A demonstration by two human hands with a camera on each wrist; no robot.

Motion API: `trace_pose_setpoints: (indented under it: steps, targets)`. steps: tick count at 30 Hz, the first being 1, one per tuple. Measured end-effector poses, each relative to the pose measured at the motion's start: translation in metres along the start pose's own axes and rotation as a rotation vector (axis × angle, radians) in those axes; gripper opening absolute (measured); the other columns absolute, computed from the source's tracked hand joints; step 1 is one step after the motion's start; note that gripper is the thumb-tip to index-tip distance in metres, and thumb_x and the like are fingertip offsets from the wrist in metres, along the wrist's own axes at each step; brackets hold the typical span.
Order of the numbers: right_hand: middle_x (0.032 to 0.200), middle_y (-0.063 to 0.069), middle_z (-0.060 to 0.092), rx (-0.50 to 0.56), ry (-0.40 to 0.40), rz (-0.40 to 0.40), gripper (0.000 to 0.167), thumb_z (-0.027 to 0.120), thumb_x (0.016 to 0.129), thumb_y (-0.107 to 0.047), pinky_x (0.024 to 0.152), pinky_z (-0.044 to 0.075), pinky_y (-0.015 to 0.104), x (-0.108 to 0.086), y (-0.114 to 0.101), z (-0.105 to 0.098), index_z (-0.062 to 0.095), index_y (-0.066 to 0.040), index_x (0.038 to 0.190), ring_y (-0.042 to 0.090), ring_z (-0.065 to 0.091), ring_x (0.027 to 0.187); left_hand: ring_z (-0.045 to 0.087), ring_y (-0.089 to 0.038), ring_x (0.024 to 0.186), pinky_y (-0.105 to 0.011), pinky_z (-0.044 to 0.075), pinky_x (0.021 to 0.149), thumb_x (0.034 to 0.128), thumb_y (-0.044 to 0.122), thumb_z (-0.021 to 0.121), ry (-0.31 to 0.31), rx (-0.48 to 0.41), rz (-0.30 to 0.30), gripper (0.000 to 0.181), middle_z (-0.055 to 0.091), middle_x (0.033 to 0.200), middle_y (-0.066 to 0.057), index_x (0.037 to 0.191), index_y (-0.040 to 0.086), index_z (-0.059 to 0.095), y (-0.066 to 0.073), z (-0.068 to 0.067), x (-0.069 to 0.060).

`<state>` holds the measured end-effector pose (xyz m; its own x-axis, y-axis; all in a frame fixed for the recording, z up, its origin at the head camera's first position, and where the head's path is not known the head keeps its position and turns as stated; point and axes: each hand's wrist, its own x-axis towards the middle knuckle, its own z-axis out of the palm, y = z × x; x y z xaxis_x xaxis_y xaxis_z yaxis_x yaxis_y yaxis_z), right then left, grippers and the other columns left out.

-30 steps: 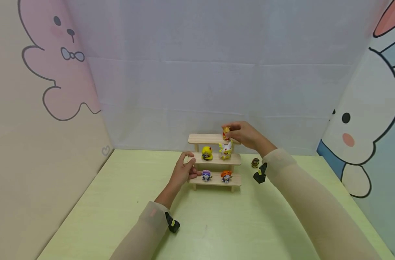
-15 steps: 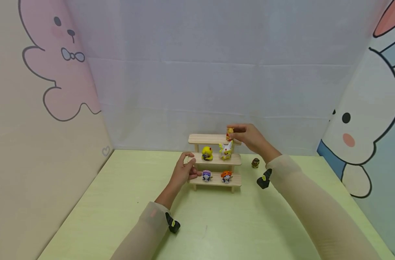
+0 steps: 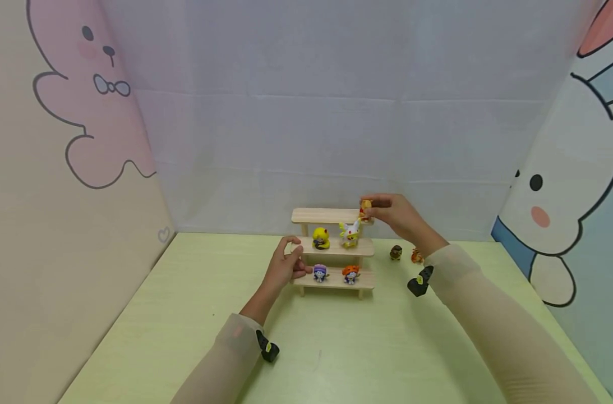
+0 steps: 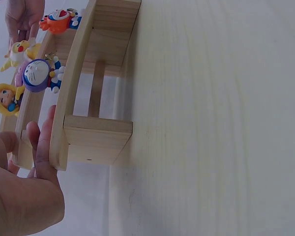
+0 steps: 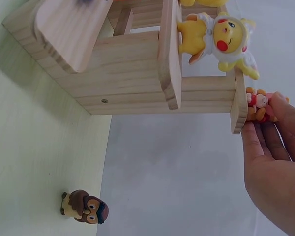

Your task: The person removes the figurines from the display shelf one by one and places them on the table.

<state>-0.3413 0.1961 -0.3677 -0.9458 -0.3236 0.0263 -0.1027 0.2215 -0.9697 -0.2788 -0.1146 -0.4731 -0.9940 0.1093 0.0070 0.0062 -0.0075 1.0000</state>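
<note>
My right hand [image 3: 398,217] pinches a small yellow bear figurine in red [image 3: 365,209] between thumb and fingers. It is at the right end of the top board of a three-tier wooden display stand [image 3: 320,215]. In the right wrist view the bear figurine [image 5: 258,104] is upright at the board's end, its base seemingly on the wood. My left hand [image 3: 281,267] holds the stand's left side, with fingers around the board ends [image 4: 60,147]. A yellow-haired figurine [image 3: 321,238] and a white-hooded yellow one [image 3: 350,234] occupy the middle tier.
On the bottom tier stand a purple-hooded cat figurine [image 3: 320,273] and an orange-hatted one [image 3: 351,274]. An owl figurine [image 3: 396,252] and an orange figurine [image 3: 416,256] are on the pale table [image 3: 210,292], right of the stand. A white cloth wall [image 3: 235,168] rises behind.
My right hand has slid the bear figurine rightward along the top board to its end. The orange figurine has come into sight beside my right wrist. My left hand stays put.
</note>
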Motion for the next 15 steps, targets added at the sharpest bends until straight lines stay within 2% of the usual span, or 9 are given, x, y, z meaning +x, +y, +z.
trace_pose_setpoints:
  steps: [11,15]
  targets:
    - [0.148,0.013,0.055,-0.129,0.045,0.025,0.049,0.063,0.105,-0.026,0.119,0.034,0.057,-0.013,0.005,-0.015,0.053,-0.012,0.151,0.033,0.045,0.143,0.077,-0.024,0.074,-0.026,0.060,0.059,0.1103,0.026,0.053,0.008,0.008,-0.003,0.026,0.062,0.069,-0.006,0.134,0.016,0.049,0.000,0.000,-0.002]
    - [0.149,0.014,0.053,-0.125,0.053,0.044,0.050,0.063,0.106,-0.026,0.120,0.033,0.056,-0.018,0.005,-0.020,0.051,-0.012,0.152,0.033,0.045,0.143,0.077,-0.024,0.073,-0.026,0.060,0.059,0.1102,0.027,0.053,0.015,0.010,-0.006,0.027,0.061,0.069,-0.006,0.134,0.015,0.049,0.001,0.000,-0.002]
